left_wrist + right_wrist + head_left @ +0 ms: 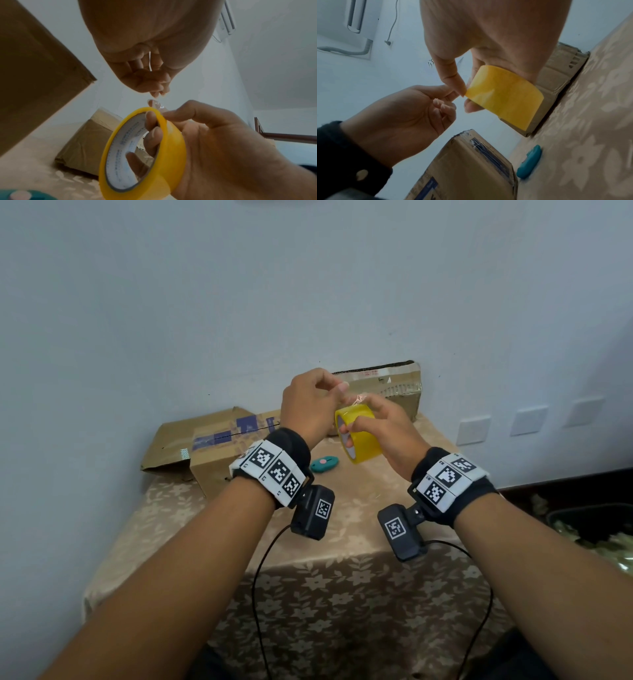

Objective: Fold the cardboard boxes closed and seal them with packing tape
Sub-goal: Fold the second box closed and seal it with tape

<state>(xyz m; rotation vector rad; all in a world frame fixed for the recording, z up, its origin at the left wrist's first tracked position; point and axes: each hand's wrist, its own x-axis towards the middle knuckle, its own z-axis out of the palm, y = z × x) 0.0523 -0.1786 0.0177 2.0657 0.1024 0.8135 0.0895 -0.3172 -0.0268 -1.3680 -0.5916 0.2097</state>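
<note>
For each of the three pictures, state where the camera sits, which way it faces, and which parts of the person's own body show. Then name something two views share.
Head: worn on the head, facing forward and down; both forearms, left hand, right hand.
Left wrist: looks along the left hand at the tape roll.
Right wrist: looks along the right hand at the left hand.
Shared: all three show the tape roll.

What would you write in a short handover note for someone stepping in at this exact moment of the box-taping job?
Right hand: grips the yellow tape roll, fingers through its core.
Left hand: pinches at the loose tape end above the roll.
On the table: left box with one flap out, back box by the wall, teal cutter between them.
Done: roll picked up.
Left: pull tape, close flaps, seal both boxes, cut.
</note>
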